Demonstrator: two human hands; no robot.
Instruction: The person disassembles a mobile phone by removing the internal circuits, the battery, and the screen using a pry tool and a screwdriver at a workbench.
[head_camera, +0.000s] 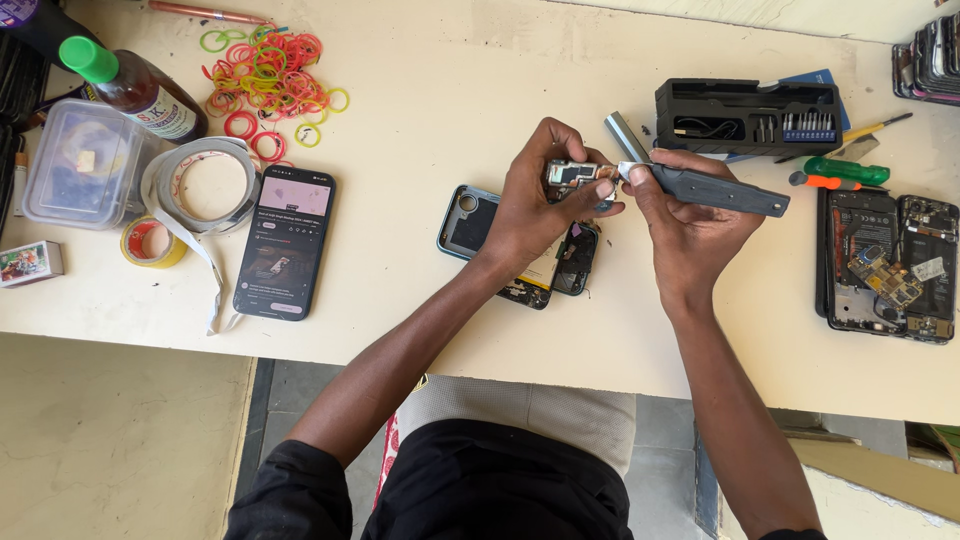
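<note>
My left hand (535, 205) grips a small phone circuit board (575, 175) above an opened phone (560, 262) that lies on the cream table (420, 150). My right hand (685, 225) holds a dark grey pen-shaped screwdriver (720, 190), its tip touching the board's right end. A teal phone back cover (462, 220) lies just left of my left hand, partly hidden by it.
A black bit case (745, 115) sits behind my hands, with two dismantled phones (885, 265) at right. Left lie a lit phone (285, 240), tape rolls (205, 185), coloured rubber bands (265, 75), a bottle (135, 90) and a plastic box (80, 165).
</note>
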